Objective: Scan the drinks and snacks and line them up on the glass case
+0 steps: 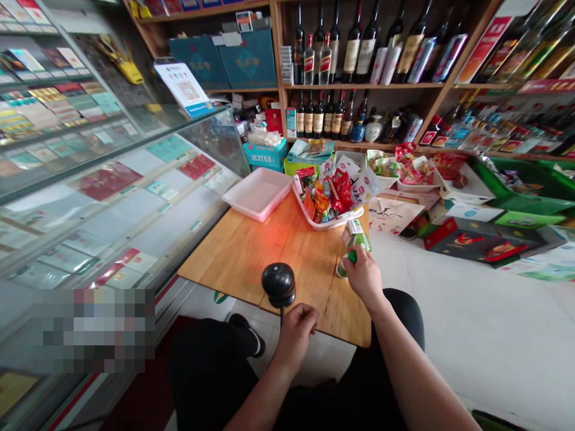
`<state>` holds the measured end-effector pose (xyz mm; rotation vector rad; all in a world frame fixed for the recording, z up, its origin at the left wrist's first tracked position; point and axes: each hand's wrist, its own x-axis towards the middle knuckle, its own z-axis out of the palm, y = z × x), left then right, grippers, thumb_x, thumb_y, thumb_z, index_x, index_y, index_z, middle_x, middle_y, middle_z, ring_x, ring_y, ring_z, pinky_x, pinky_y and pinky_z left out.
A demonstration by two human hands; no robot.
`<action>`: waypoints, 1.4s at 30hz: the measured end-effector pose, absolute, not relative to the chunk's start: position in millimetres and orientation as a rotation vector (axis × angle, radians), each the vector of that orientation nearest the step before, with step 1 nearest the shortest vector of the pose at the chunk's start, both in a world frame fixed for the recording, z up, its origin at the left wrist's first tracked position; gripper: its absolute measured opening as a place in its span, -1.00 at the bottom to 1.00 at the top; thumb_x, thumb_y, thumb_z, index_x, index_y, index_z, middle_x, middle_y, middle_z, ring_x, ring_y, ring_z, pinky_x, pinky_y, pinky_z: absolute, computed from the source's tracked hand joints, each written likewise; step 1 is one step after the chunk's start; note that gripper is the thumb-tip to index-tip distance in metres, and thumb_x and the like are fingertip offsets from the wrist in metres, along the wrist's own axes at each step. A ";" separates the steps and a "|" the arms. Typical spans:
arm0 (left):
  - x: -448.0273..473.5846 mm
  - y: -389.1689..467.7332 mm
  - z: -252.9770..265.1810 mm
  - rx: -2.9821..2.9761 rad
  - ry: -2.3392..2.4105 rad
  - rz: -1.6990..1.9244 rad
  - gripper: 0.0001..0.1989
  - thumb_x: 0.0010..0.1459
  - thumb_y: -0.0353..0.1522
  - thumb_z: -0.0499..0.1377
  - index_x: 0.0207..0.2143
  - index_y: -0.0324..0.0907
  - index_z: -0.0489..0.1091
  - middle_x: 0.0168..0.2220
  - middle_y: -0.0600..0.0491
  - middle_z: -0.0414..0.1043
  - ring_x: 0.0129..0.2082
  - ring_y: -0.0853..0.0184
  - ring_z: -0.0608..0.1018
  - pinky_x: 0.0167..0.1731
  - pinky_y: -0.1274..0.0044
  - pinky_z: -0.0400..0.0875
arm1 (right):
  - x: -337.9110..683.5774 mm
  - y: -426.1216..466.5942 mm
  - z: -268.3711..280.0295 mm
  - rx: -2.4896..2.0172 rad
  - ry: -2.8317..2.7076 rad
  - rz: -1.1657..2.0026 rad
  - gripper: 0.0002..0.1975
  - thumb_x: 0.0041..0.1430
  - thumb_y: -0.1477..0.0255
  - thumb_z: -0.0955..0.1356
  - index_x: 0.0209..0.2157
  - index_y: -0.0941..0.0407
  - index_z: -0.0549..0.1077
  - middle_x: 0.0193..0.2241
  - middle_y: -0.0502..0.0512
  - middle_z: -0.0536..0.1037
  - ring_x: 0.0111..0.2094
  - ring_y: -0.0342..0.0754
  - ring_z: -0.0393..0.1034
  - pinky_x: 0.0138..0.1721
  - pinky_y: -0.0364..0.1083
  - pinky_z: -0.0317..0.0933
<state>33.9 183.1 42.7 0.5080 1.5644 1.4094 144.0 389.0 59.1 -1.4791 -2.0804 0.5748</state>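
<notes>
Left hand [296, 326] grips scanner [279, 284]; right hand [363, 275] holds carton [357, 238] (green-white).

Little lettering could be read. At twelve o'clock beyond the desk [251, 251], a teal tissue box [265, 154] bore white characters and digits, too blurred to make out. Bottle labels [351, 57] on the shelf were likewise illegible.
</notes>
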 end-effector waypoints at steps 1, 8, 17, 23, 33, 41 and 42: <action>31.7 185.2 41.8 0.509 1.567 1.417 -0.74 0.11 -0.16 0.27 -0.47 -0.15 0.41 -0.55 0.12 0.32 -0.52 0.37 0.36 -0.46 0.51 0.20 | 146.6 389.9 57.2 -1.443 -2.049 0.628 -0.61 0.21 0.24 0.31 0.02 0.09 0.46 -0.12 0.23 0.56 -0.21 0.09 0.47 -0.19 0.03 0.30; 20.8 197.3 42.1 0.504 1.598 1.497 -0.74 0.10 -0.17 0.31 -0.25 -0.15 0.49 -0.35 0.04 0.48 -0.33 0.31 0.51 -0.37 0.51 0.33 | 161.2 379.1 69.3 -1.148 -1.653 1.436 -0.55 0.16 0.14 0.40 -0.01 0.11 0.41 -0.32 0.07 0.57 -0.56 -0.13 0.34 -0.52 -0.11 0.29; 25.0 199.7 73.1 0.523 1.440 1.576 -0.65 0.18 -0.13 0.27 -0.11 -0.18 0.42 -0.15 -0.10 0.55 -0.15 0.22 0.58 -0.20 0.43 0.46 | 153.9 356.6 101.8 -0.857 -1.441 1.755 -0.58 0.18 0.19 0.44 -0.01 0.11 0.41 -0.17 0.15 0.58 -0.48 -0.17 0.32 -0.55 -0.18 0.22; 7.6 199.4 99.0 0.641 1.546 1.662 -0.73 0.20 -0.18 0.27 -0.15 -0.15 0.41 -0.20 -0.07 0.56 -0.21 0.23 0.60 -0.19 0.42 0.47 | 147.0 349.4 114.7 -0.760 -1.449 1.782 -0.55 0.19 0.23 0.43 0.07 0.09 0.40 -0.03 0.16 0.54 -0.43 -0.17 0.35 -0.39 -0.10 0.38; -56.0 212.4 129.2 0.715 1.614 1.852 -0.66 0.13 -0.20 0.34 -0.09 -0.16 0.46 -0.11 -0.08 0.57 -0.15 0.21 0.62 -0.16 0.42 0.53 | 106.3 352.3 124.8 -0.600 -1.525 1.786 -0.49 0.20 0.25 0.44 0.12 0.12 0.38 -0.22 0.11 0.56 -0.25 -0.04 0.50 -0.11 0.06 0.47; -97.0 221.7 131.5 0.777 1.677 1.852 -0.52 0.10 -0.15 0.36 0.01 -0.21 0.51 -0.16 -0.10 0.60 -0.24 0.21 0.65 -0.16 0.39 0.55 | 67.6 362.5 131.1 -0.638 -1.500 1.703 -0.45 0.12 0.17 0.48 0.07 0.15 0.45 -0.33 0.06 0.57 -0.37 -0.10 0.48 -0.26 -0.05 0.45; -100.2 223.2 130.6 0.773 1.685 1.853 -0.51 0.09 -0.15 0.37 0.01 -0.21 0.52 -0.17 -0.10 0.61 -0.26 0.22 0.65 -0.16 0.39 0.55 | 63.6 363.6 131.6 -0.666 -1.498 1.697 -0.45 0.12 0.15 0.48 0.06 0.16 0.45 -0.38 0.04 0.56 -0.42 -0.10 0.48 -0.30 -0.05 0.45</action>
